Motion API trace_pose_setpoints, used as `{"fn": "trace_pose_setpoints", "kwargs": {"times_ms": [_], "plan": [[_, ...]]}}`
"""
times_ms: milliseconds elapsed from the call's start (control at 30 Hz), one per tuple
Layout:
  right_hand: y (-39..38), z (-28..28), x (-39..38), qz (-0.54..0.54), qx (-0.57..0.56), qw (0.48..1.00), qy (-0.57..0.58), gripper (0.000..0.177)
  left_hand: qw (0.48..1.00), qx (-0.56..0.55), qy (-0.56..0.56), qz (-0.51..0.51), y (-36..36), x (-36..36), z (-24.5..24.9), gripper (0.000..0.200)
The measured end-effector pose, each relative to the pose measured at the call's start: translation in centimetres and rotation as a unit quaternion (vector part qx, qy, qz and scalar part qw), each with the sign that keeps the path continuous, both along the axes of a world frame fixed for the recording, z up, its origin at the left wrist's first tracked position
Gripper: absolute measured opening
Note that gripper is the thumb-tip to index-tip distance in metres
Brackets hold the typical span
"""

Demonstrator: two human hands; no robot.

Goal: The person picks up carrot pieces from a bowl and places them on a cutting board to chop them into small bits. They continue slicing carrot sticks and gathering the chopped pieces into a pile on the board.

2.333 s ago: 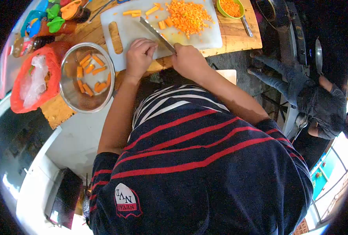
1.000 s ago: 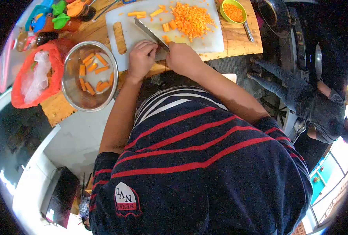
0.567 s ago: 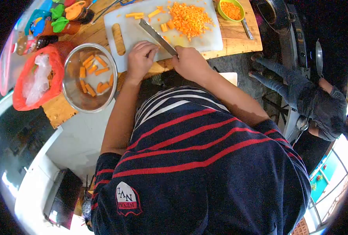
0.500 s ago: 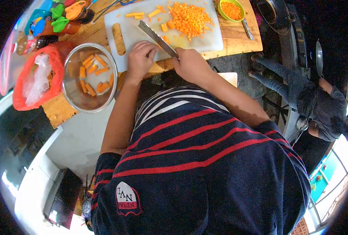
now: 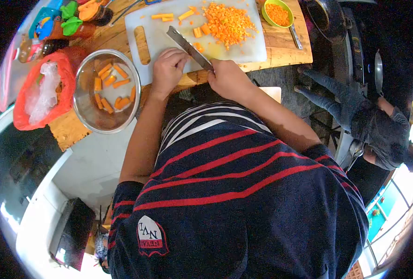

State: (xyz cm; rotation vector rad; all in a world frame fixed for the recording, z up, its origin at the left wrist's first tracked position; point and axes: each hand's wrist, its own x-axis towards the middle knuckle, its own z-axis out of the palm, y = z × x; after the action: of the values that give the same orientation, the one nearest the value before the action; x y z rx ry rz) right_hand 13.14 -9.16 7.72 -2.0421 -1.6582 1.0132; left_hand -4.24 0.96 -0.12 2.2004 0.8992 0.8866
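Note:
My right hand (image 5: 229,80) is wrapped round the handle of a kitchen knife (image 5: 190,48). Its broad blade slants up and left over the white cutting board (image 5: 163,35). At the board's near edge, left of the blade, my left hand (image 5: 167,69) is closed with its fingers curled; whatever may be in them is hidden. Finely diced carrot (image 5: 226,23) is heaped on the right of the board. Carrot sticks (image 5: 186,15) lie along its far side, and short carrot chunks (image 5: 201,31) are beside the heap.
A steel bowl (image 5: 78,88) left of the board holds several carrot pieces (image 5: 108,80). Beyond it are a red plastic bag (image 5: 23,109) and sauce bottles (image 5: 71,25). A yellow-green bowl (image 5: 288,23) with diced carrot stands right. Another person (image 5: 378,125) is at far right.
The view has shifted slightly. Both hands and the knife keep almost the same place, with the blade still beside my left hand. The other person's arm and body have moved a little.

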Motion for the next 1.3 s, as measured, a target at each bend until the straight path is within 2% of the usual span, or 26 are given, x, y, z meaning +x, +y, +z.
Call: {"fn": "trace_pose_setpoints", "kwargs": {"times_ms": [367,433,633,933,1033,1100,1233,1300], "plan": [[0.7,-0.6,-0.4,0.018,-0.031,0.999,-0.017,0.021,1.0,0.004,0.001,0.0,0.2,-0.1,-0.2,0.01],[1.1,-0.5,-0.8,0.028,-0.055,0.997,-0.049,0.026,1.0,0.004,-0.006,-0.002,0.0,-0.1,-0.4,0.01],[2.1,-1.1,-1.2,0.025,-0.009,0.998,-0.054,0.023,1.0,0.016,0.001,-0.001,0.2,-0.2,-0.2,0.011],[1.4,-0.2,-0.8,-0.01,-0.009,1.0,-0.028,0.026,0.997,-0.057,-0.042,0.011,0.4,-0.5,0.0,0.014],[1.3,-0.9,-0.6,-0.005,0.005,1.0,-0.025,0.025,0.997,-0.05,-0.054,0.028,0.3,-0.3,-0.2,0.02],[1.2,-1.1,-0.6,-0.012,0.009,1.0,-0.021,0.025,0.991,-0.09,-0.083,0.059,0.1,-0.4,-0.3,0.023],[0.8,-0.5,-0.6,-0.044,0.024,0.999,0.002,0.023,0.988,-0.089,-0.094,0.082,0.1,-0.4,-0.4,0.023],[0.6,0.3,-0.2,-0.036,0.013,0.999,0.009,0.023,0.99,-0.011,-0.082,0.11,0.0,-0.3,-0.4,0.02]]}}
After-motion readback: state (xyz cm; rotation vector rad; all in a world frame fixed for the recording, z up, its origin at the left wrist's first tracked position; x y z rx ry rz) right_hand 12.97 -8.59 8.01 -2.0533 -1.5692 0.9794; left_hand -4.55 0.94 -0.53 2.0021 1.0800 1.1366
